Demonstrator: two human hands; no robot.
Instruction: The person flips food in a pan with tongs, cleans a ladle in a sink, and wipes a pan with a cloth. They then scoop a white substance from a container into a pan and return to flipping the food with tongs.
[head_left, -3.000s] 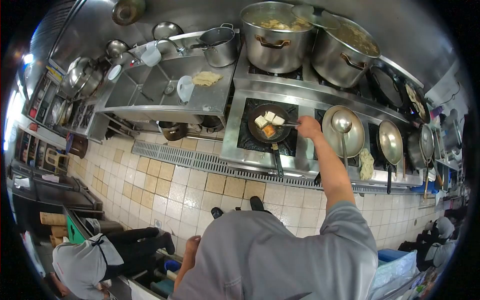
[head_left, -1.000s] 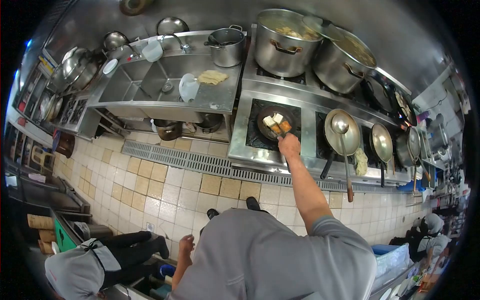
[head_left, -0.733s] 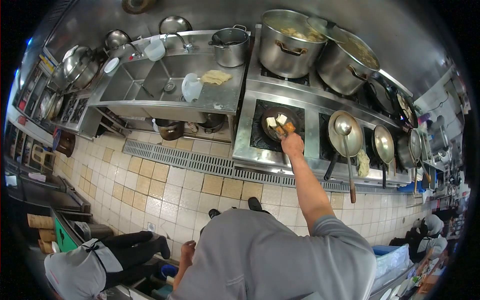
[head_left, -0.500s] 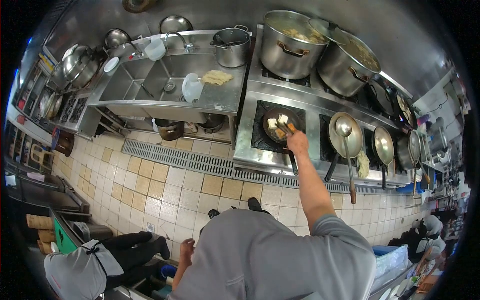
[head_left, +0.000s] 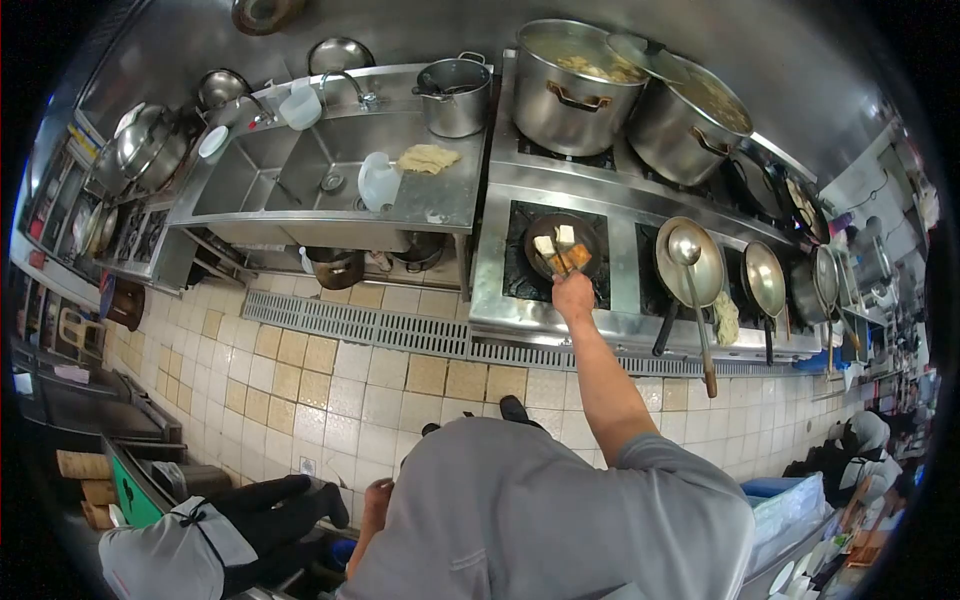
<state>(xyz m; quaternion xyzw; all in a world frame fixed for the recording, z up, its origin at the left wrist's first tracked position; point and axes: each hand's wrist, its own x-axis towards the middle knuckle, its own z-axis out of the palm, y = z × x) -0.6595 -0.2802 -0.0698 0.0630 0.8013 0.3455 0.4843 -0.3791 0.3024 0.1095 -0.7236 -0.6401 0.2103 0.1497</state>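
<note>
My right hand (head_left: 573, 297) is closed around short metal tongs (head_left: 558, 268) over a dark frying pan (head_left: 588, 236) on the stove. Pale, tofu-like blocks (head_left: 545, 245) lie in the pan, and beside them are browned pieces (head_left: 577, 257) at the tongs' tips. My hand covers much of the tongs and of the pan's handle. Low at my left side hangs my left hand (head_left: 379, 489), its fingers curled and nothing visible in them; my shirt hides part of it.
Right of the pan, a ladle (head_left: 684, 247) rests in a wide pan (head_left: 706, 272); another pan (head_left: 765, 280) follows. Two large stockpots (head_left: 577, 115) stand behind. Left is a sink counter (head_left: 440, 200) with a cloth (head_left: 428, 158). A person (head_left: 180, 545) is at lower left.
My right hand has moved left and slightly down, still at the pan. The browned pieces have shifted, with more browned surface showing. My left hand has barely moved.
</note>
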